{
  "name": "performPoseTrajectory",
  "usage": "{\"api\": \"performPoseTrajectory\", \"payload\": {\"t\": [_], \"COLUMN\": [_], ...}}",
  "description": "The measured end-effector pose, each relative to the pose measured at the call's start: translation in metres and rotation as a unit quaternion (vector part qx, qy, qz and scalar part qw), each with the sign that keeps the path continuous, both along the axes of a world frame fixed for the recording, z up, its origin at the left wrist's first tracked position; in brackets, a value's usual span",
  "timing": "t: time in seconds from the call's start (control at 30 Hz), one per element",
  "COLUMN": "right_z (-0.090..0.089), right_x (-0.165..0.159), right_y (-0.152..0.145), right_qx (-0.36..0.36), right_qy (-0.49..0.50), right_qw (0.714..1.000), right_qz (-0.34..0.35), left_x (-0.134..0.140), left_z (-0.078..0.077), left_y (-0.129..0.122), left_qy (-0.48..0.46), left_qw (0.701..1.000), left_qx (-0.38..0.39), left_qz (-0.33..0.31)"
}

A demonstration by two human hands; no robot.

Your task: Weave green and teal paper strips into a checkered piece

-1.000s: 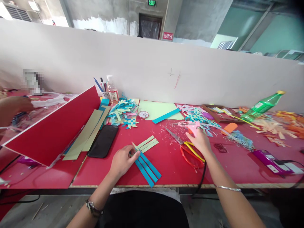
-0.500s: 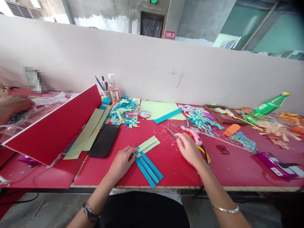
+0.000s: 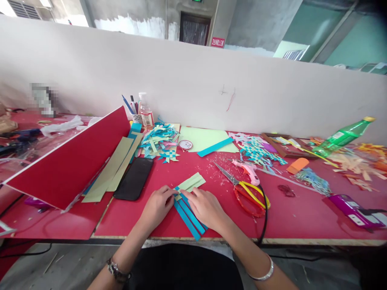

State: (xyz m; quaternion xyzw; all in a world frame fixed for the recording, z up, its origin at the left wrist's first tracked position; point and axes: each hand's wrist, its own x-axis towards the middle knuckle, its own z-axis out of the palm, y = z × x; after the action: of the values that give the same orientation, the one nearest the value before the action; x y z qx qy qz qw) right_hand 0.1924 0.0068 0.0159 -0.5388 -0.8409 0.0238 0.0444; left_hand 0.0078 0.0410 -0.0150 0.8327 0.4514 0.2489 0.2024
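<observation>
Blue paper strips (image 3: 185,215) and pale green paper strips (image 3: 193,182) cross each other on the red table in front of me. At the crossing, my left hand (image 3: 156,207) has its thumb and fingers pinched on the left edge of the paper strips. From the other side, my right hand (image 3: 205,207) grips the same crossing, its index finger reaching toward my left fingertips. The right hand covers part of the blue strips, and its thumb is partly hidden. To the right lie scissors (image 3: 232,177) with red and yellow handles, apart from both hands.
A black phone (image 3: 134,179) lies left of my hands, beside loose paper strips (image 3: 105,169) and a slanted red board (image 3: 75,161). Behind are paper scraps (image 3: 155,139) and a pink glue gun (image 3: 249,172). A green bottle (image 3: 341,137) leans at the right.
My right hand has moved left from the scissors to the paper strips, leaving the scissors on the table. My left hand stays on the strips. Another person's hand at far left is gone from view.
</observation>
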Motion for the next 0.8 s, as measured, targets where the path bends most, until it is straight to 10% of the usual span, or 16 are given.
{"api": "performPoseTrajectory", "payload": {"t": [0.67,0.8], "right_z": [-0.017,-0.026], "right_x": [0.042,0.051], "right_y": [0.025,0.030], "right_qx": [0.047,0.071], "right_qy": [0.003,0.080], "right_qw": [0.992,0.983], "right_qz": [-0.120,-0.149], "left_x": [0.002,-0.004], "left_z": [-0.001,0.022], "left_y": [0.000,-0.003], "left_qy": [-0.006,-0.096], "left_qw": [1.000,0.995], "left_qx": [-0.020,-0.015], "left_qz": [0.002,-0.003]}}
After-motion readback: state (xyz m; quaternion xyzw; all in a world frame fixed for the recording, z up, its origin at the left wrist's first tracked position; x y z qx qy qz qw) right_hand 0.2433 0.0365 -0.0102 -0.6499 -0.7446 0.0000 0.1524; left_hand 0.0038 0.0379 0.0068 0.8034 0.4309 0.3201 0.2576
